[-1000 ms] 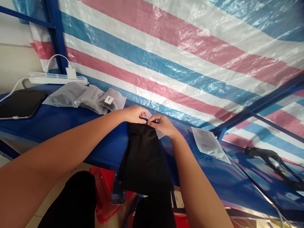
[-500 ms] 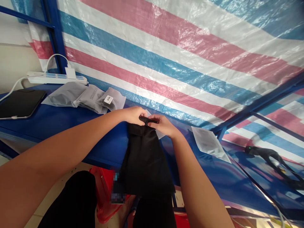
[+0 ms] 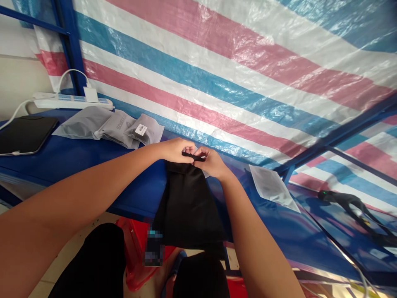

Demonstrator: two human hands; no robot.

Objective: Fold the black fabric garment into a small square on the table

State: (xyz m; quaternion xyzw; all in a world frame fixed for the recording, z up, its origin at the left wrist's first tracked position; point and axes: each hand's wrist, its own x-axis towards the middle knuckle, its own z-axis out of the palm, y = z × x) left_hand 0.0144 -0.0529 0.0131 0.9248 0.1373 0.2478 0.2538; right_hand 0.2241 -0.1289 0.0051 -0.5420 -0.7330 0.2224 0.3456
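A black cloth (image 3: pixel 192 207) hangs from the blue table over its front edge, its lower end above my knees. My left hand (image 3: pixel 181 150) pinches the narrow top edge of the cloth from the left. From the right, my right hand (image 3: pixel 208 160) grips the same edge, close to the left hand. Between them the edge forms a short, thick dark strip. Part of a translucent bag shows behind the hands, mostly hidden by them.
Grey packed bags (image 3: pixel 118 126) lie at the back left, beside a white power strip (image 3: pixel 72 102) and a black tablet (image 3: pixel 26 134). A frosted bag (image 3: pixel 273 186) lies to the right, with black straps (image 3: pixel 350 205) farther right. A red stool (image 3: pixel 135 265) stands below.
Both hands have shifted slightly on the cloth's top edge, and the strip between them looks straighter. The cloth's lower end has swung a little to the left and up.
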